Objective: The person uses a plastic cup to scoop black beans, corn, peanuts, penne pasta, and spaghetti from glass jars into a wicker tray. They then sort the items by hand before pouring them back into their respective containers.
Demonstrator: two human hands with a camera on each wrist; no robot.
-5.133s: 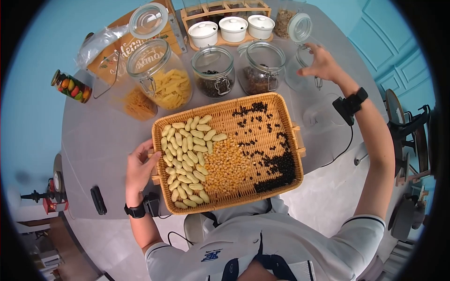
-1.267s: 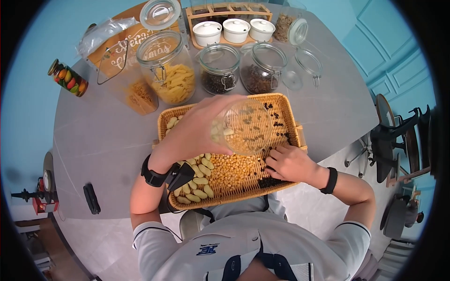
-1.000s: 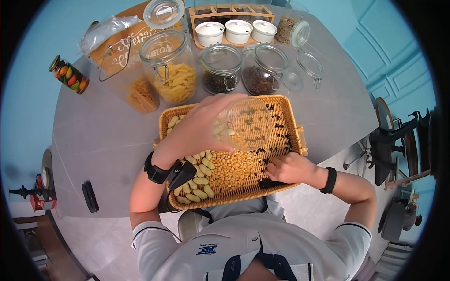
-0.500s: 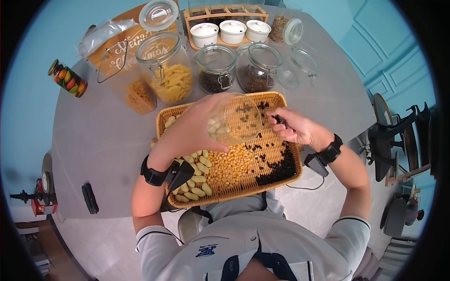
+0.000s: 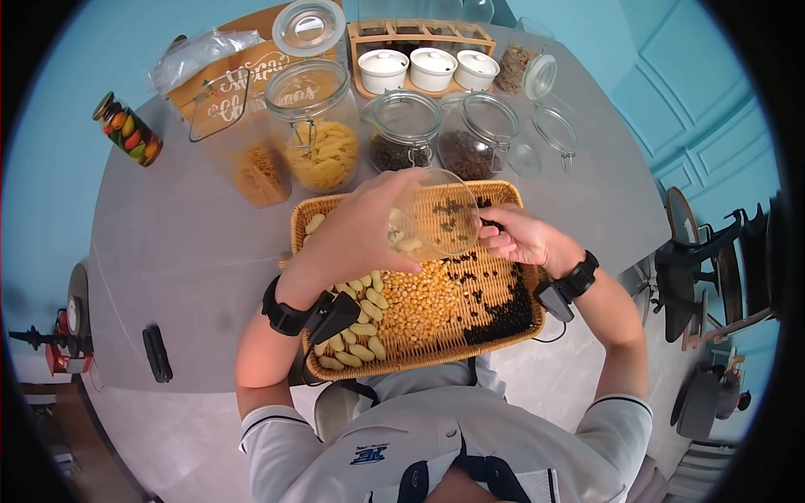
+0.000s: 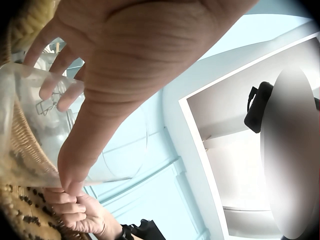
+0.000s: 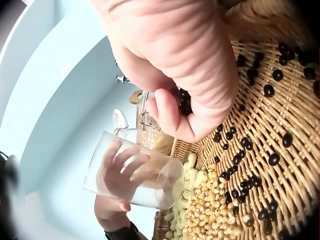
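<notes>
My left hand (image 5: 360, 235) holds a clear glass jar (image 5: 434, 225) tilted on its side, mouth toward my right hand (image 5: 518, 237), which pinches black beans (image 7: 184, 102) above the wicker tray (image 5: 419, 356).

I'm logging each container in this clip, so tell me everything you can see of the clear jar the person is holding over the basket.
The clear, cylindrical glass-like jar is lidless and looks empty. It is held tilted above the woven wicker tray, its open mouth turned toward the right hand. The left hand grips it from the side, fingers wrapped round its wall, as the right wrist view shows. The right hand, pinching small black beans, hovers at its rim; whether it touches the jar is unclear. Through the wall the tray's contents show.
</notes>
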